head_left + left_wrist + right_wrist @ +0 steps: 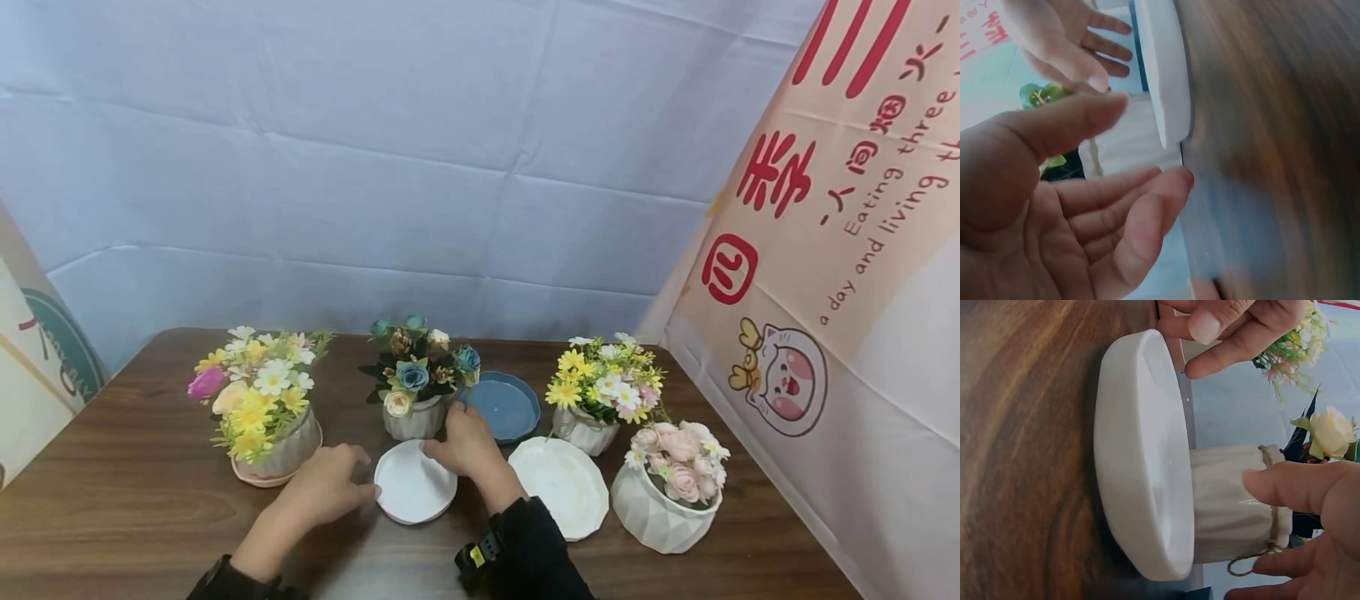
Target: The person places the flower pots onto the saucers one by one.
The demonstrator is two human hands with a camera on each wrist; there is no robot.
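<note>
A small white saucer (415,482) lies on the table in front of a ribbed pale pot (412,421) of blue and cream flowers. By the saucer's left edge is my left hand (326,483), its fingers loosely bent and holding nothing. My right hand (467,442) reaches over the saucer's right side, fingers toward the pot. Seen from the right wrist, the thumb (1291,484) overlaps the pot, which has twine round its neck, and the fingers are spread apart. In the left wrist view, both hands stand beside the saucer's rim (1169,81).
On the left, a pot of yellow flowers (288,446) stands on a pink saucer (262,481). Rightward are a blue saucer (506,408), a larger white plate (562,487), a pot of yellow and white flowers (583,431) and a faceted pot of pink roses (663,517).
</note>
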